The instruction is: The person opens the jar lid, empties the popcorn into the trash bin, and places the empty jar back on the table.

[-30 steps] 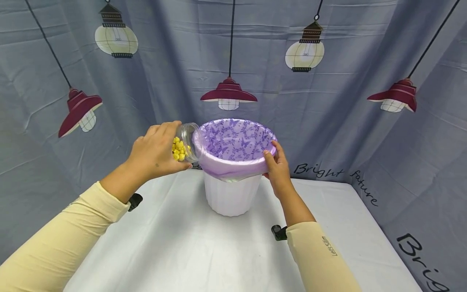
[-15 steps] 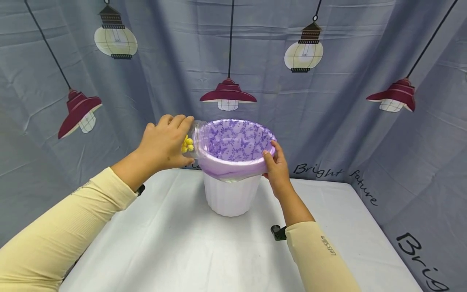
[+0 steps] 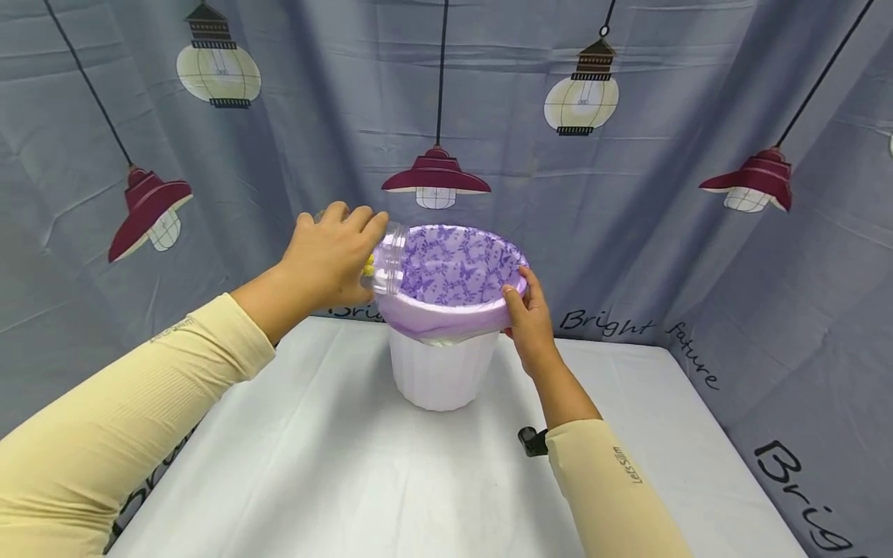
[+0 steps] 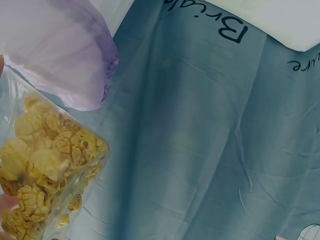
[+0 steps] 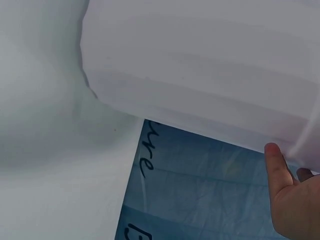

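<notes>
My left hand (image 3: 321, 260) grips a clear jar (image 3: 392, 260), tipped on its side with its mouth at the left rim of a white trash can (image 3: 439, 376). Yellow popcorn (image 4: 45, 160) shows through the jar's wall in the left wrist view. A purple butterfly-patterned liner bag (image 3: 446, 316) covers the inside of the can and folds down over its rim. On the right, my right hand (image 3: 532, 325) holds the rim and liner between thumb and fingers. From the head view, the back of the left hand hides most of the jar.
The can stands on a white-covered table (image 3: 432, 488). Behind and beside it hangs a grey-blue curtain (image 3: 649, 209) printed with lamps and lettering. A black wrist camera mount (image 3: 533, 442) sits under the right forearm.
My left hand has moved right and slightly up with the jar, so the jar's mouth reaches farther over the rim. Less popcorn shows past the hand. The right hand has stayed put.
</notes>
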The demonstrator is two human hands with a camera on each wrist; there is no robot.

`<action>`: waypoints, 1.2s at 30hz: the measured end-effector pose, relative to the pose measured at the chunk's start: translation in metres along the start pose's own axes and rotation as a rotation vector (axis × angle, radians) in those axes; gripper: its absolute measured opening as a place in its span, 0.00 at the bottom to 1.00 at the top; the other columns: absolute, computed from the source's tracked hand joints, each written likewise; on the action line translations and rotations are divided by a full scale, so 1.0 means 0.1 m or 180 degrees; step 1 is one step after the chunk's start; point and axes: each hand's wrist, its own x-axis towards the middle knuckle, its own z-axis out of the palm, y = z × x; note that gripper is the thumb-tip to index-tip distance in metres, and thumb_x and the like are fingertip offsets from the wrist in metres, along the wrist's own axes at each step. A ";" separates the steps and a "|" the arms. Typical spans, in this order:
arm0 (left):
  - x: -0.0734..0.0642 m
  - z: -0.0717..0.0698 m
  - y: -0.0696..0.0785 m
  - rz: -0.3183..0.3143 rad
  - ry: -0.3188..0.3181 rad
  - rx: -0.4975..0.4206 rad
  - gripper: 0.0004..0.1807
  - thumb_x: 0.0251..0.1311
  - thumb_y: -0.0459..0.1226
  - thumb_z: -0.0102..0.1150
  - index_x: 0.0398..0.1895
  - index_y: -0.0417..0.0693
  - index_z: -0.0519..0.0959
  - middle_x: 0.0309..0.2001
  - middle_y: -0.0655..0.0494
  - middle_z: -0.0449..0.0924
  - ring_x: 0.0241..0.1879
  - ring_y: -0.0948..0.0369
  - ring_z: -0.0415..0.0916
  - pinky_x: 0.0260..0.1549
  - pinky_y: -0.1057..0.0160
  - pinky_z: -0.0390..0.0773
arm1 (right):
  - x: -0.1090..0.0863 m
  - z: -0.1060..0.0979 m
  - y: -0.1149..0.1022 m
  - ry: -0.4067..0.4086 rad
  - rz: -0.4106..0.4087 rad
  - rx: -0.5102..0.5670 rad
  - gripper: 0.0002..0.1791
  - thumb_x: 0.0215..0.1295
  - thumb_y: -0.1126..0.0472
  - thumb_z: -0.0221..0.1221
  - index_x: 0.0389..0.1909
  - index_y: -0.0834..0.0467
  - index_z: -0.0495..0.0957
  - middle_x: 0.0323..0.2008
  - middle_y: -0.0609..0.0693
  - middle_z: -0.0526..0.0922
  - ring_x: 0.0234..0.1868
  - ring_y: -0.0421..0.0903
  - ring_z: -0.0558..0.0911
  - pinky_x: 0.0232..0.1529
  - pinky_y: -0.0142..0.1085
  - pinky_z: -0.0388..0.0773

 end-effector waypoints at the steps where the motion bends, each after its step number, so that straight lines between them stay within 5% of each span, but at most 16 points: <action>1: 0.01 0.00 0.00 0.0021 0.0022 0.0015 0.57 0.39 0.58 0.75 0.72 0.47 0.58 0.64 0.46 0.66 0.65 0.39 0.61 0.45 0.28 0.72 | 0.00 0.00 0.00 -0.0005 -0.0005 0.0013 0.32 0.76 0.44 0.49 0.76 0.30 0.49 0.78 0.45 0.54 0.63 0.56 0.72 0.60 0.52 0.73; 13: 0.10 -0.02 0.03 0.0021 -0.0134 0.0100 0.58 0.41 0.58 0.75 0.74 0.48 0.56 0.67 0.45 0.63 0.66 0.38 0.59 0.47 0.28 0.71 | -0.01 -0.01 0.00 0.0005 -0.0010 0.0009 0.32 0.76 0.43 0.49 0.76 0.29 0.49 0.77 0.46 0.56 0.61 0.55 0.73 0.58 0.51 0.72; 36: 0.15 0.02 0.00 0.0025 -0.0069 0.0256 0.58 0.41 0.54 0.76 0.75 0.47 0.56 0.67 0.43 0.62 0.67 0.37 0.56 0.49 0.27 0.69 | 0.01 -0.01 0.03 -0.0013 -0.0096 -0.0121 0.32 0.75 0.41 0.48 0.76 0.28 0.48 0.77 0.44 0.56 0.62 0.55 0.70 0.52 0.46 0.70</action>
